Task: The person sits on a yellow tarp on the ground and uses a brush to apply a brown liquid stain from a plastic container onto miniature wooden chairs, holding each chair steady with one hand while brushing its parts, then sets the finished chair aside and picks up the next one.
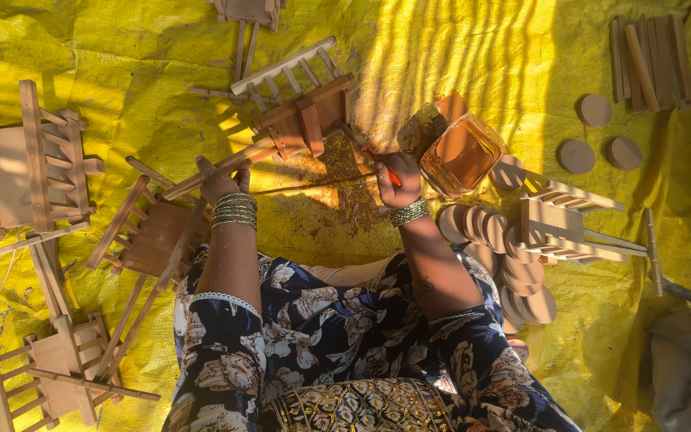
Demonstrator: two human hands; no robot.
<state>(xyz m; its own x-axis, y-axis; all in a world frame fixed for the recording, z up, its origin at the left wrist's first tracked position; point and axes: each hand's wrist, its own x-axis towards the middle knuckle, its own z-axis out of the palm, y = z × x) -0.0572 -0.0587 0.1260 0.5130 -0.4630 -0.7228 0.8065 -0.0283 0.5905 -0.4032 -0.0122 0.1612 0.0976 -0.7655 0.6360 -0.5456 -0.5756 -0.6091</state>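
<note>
My left hand grips the long shaft of a small wooden cart that lies on the yellow tarp. My right hand holds a thin red-handled brush, its tip at the cart's reddish-brown stained side. A square glass jar of amber liquid stands just right of my right hand. Both wrists wear bangles.
Several unstained wooden toy carts lie around: left, lower left, beside my left arm, right. Wooden discs pile by my right arm, three more farther right. A bundle of sticks sits top right.
</note>
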